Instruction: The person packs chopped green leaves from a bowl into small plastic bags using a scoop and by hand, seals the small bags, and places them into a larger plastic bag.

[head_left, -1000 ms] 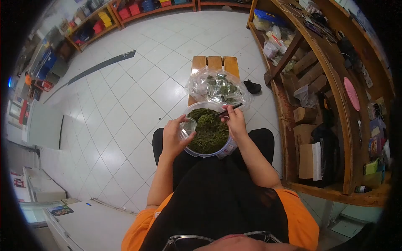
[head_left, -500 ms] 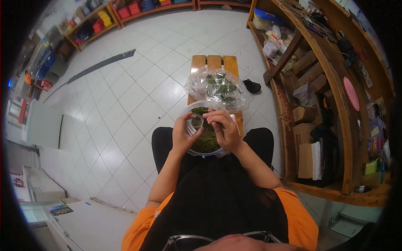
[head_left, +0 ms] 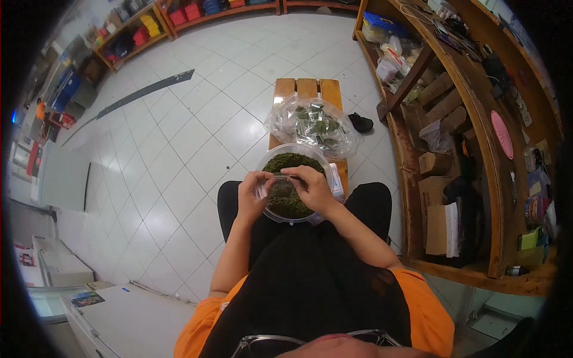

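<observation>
My left hand (head_left: 253,192) is closed on a small clear plastic bag (head_left: 262,190). Fingers of my right hand (head_left: 313,190) pinch what appears to be the bag's upper edge from the other side. Both hands are over a round translucent tub (head_left: 326,156) filled with loose green moss-like material (head_left: 292,160). The tub sits in front of my body, at the near end of a slatted wooden bench (head_left: 306,87). Just beyond it lies a large clear bag (head_left: 280,122) holding several small packets of green material.
A wooden shelf unit (head_left: 412,155) with boxes and bags stands close on the right. A black shoe (head_left: 360,123) is on the tiled floor (head_left: 173,149) beside the bench. White cabinets (head_left: 128,319) are at lower left.
My right hand has come in to the small bag's edge, and its round opening now looks flatter. My left hand has shifted slightly left and down, uncovering more of the moss-like material.
</observation>
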Action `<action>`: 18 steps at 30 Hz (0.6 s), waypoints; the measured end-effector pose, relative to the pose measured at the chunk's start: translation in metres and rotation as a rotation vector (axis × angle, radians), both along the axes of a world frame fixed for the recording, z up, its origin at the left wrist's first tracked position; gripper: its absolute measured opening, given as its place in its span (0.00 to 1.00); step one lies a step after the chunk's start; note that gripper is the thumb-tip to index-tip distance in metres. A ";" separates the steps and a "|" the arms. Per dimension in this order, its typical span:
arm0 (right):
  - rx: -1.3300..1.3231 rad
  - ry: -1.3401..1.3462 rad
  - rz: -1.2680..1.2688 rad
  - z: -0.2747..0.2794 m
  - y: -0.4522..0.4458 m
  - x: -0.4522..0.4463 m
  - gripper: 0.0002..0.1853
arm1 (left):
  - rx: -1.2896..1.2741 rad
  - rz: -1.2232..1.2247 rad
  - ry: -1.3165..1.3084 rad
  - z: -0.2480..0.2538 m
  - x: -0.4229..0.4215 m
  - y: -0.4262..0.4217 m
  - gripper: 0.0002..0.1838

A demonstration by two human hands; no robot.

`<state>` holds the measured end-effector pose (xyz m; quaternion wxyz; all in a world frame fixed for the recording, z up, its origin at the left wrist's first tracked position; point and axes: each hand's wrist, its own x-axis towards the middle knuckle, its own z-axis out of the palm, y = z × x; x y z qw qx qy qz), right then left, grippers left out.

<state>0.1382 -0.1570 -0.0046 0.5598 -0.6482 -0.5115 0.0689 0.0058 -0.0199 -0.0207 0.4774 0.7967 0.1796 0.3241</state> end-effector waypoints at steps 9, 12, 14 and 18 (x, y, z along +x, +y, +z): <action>-0.103 -0.156 0.027 0.003 0.002 0.000 0.09 | 0.263 -0.076 0.066 0.022 0.001 -0.005 0.04; -0.140 -0.142 -0.021 -0.007 0.005 0.000 0.08 | 0.325 -0.060 0.057 0.025 0.001 -0.006 0.05; -0.245 -0.094 -0.031 -0.008 0.004 -0.001 0.09 | 0.346 -0.055 0.059 0.026 -0.001 -0.003 0.05; -0.451 0.057 -0.035 -0.007 0.005 0.002 0.15 | 0.236 -0.036 0.044 0.029 -0.002 -0.003 0.03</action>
